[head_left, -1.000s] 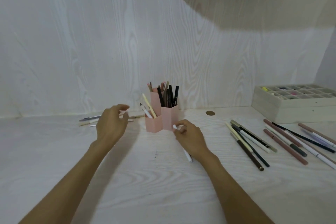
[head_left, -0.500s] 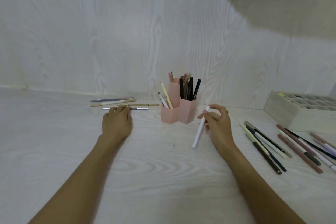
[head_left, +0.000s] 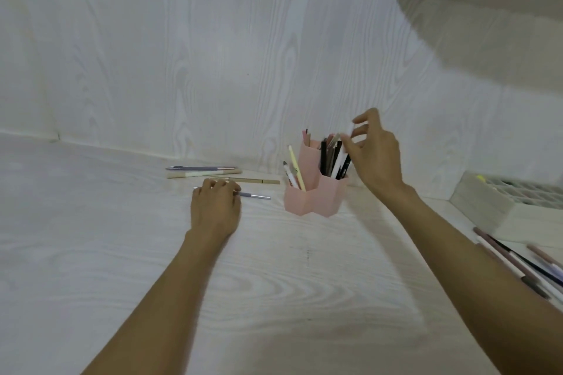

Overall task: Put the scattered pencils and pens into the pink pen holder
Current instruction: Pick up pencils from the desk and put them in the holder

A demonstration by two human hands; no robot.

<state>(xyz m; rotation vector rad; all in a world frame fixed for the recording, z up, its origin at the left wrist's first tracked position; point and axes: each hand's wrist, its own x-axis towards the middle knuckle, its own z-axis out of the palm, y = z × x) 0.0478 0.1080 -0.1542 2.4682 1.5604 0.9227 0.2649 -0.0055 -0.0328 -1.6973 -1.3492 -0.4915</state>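
1. One head view is showing the whole scene: the pink pen holder [head_left: 313,192] is standing on the counter [head_left: 91,253] near the back wall, already carrying a good many pens in its compartments.
2. The right hand [head_left: 376,158] is hovering over the holder's right compartment, its fingers pinching a white pen [head_left: 342,158] whose lower end is sitting among the dark pens there.
3. The left hand [head_left: 214,207] is resting on the counter, fingers curling over a purple pen [head_left: 254,196]; whether it is gripping firmly is hard to tell.
4. Three more pens [head_left: 202,172] are lying just beyond that hand.
5. Several further pens [head_left: 524,268] are lying at the right edge, beside a white organiser tray [head_left: 499,207].
6. The task is looking partly done, with both loose groups waiting.
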